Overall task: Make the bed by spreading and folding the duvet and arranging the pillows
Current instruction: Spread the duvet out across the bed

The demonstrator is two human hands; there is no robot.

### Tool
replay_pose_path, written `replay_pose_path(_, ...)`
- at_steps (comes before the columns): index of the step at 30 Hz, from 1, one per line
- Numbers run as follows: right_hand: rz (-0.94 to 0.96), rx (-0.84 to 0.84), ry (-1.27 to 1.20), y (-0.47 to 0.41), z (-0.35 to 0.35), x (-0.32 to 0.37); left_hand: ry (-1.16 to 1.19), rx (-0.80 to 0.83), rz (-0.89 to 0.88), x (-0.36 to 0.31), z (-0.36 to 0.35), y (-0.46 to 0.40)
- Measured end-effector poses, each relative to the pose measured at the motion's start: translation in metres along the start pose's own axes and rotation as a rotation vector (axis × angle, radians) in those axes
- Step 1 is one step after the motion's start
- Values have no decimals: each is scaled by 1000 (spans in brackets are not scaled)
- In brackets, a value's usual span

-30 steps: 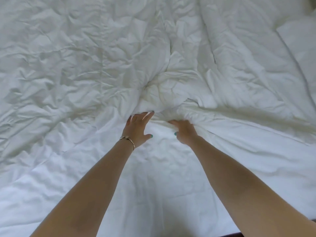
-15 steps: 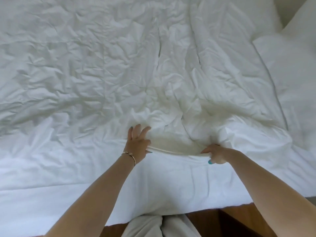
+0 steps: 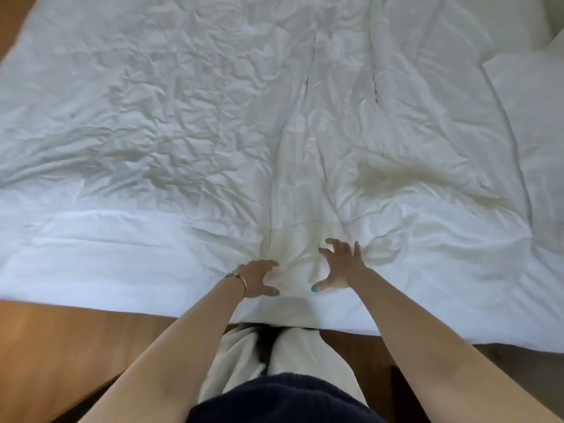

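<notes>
The white, wrinkled duvet (image 3: 213, 132) lies spread over the bed, and its near edge hangs over the side of the bed in front of me. My left hand (image 3: 259, 277), with a bracelet on the wrist, has fingers and thumb curled round a bunch of duvet fabric near that edge. My right hand (image 3: 340, 267) hovers just beside it with its fingers spread and bent, holding nothing. Creases fan out from between the two hands. A white pillow (image 3: 537, 123) lies at the right end of the bed.
Wooden floor (image 3: 61, 346) runs along the near side of the bed and shows at the top left corner. My legs in light trousers (image 3: 293, 355) stand against the bed's edge. A second white pillow (image 3: 557, 44) peeks in at the far right.
Both hands have drawn the duvet edge toward me and down over the bed's side. The bunched fold has flattened. My right hand has let go and spread its fingers.
</notes>
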State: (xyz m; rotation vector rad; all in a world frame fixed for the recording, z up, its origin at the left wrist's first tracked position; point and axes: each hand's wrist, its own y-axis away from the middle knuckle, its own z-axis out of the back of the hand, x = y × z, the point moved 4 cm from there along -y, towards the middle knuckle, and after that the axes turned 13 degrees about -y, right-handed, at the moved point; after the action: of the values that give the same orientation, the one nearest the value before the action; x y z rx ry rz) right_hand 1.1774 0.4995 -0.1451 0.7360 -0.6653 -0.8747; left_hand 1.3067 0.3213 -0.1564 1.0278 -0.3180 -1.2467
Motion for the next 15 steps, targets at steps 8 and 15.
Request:
replay_pose_path(8, 290, -56, -312, -19, 4, 128, -92, -116, 173, 103, 22, 40)
replay_pose_path(15, 344, -13, -316, -55, -16, 252, -172, -191, 167, 214, 55, 48)
